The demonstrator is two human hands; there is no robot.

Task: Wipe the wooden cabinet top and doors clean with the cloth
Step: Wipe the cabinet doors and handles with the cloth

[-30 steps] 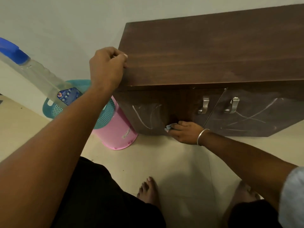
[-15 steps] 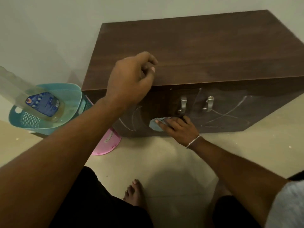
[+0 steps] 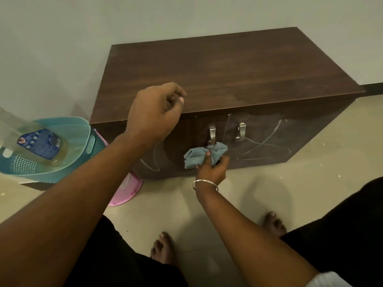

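You're sliding the cloth [image 3: 204, 155], pinched in your right hand [image 3: 212, 169], rightward to just under the left door handle [image 3: 211, 135], while your empty, loosely curled left hand [image 3: 154, 114] is drifting off the cabinet top [image 3: 228, 73], so the chalky right door [image 3: 279, 139] is looking next.

A perforated teal plastic basket [image 3: 62, 141] sits at the left, on a dark ledge. A clear plastic bottle with a blue label [image 3: 41, 145] stands inside it, holding yellowish liquid. A pink plastic basket [image 3: 126, 189] rests on the beige tiled floor [image 3: 290, 187], just beside the teal one. A plain pale wall [image 3: 83, 27] rises behind.
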